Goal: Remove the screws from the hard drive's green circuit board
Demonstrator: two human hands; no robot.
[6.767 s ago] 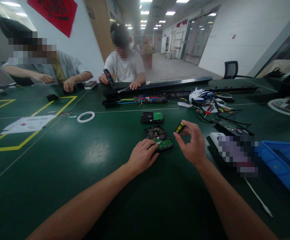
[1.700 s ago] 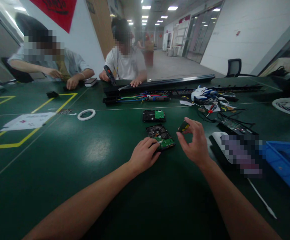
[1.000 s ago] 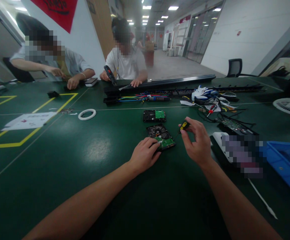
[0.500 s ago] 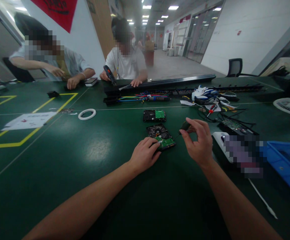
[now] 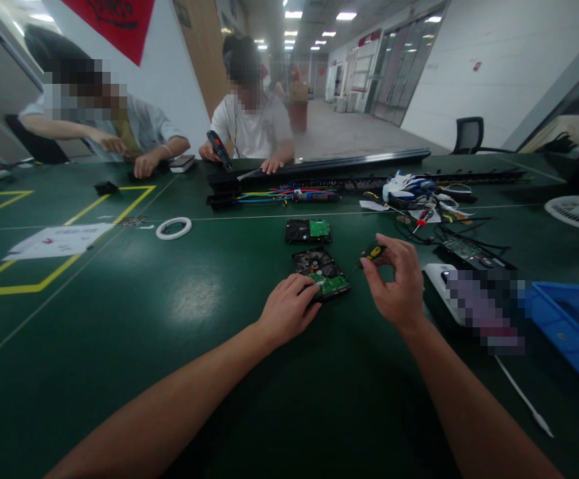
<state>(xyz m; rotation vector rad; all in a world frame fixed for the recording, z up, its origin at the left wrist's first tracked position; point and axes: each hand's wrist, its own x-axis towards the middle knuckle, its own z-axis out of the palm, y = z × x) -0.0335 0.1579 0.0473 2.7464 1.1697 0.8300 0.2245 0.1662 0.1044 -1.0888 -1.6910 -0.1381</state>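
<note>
Screwdriver (image 5: 373,251) in right grip (image 5: 395,287) — beside drive (image 5: 320,269)

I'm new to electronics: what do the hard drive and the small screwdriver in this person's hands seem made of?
The hard drive: dark metal body by its dull sheen, with a glossy green circuit board, likely fibreglass. The screwdriver: yellow and black handle, probably plastic or rubber; its shaft too small to judge.

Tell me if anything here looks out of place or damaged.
Nothing looks spilled or broken. The nearer hard drive, held by the left hand, lies skewed, board side up, while the farther drive sits square. Loose cables sprawl tangled beyond the right hand, which holds a screwdriver.
</note>
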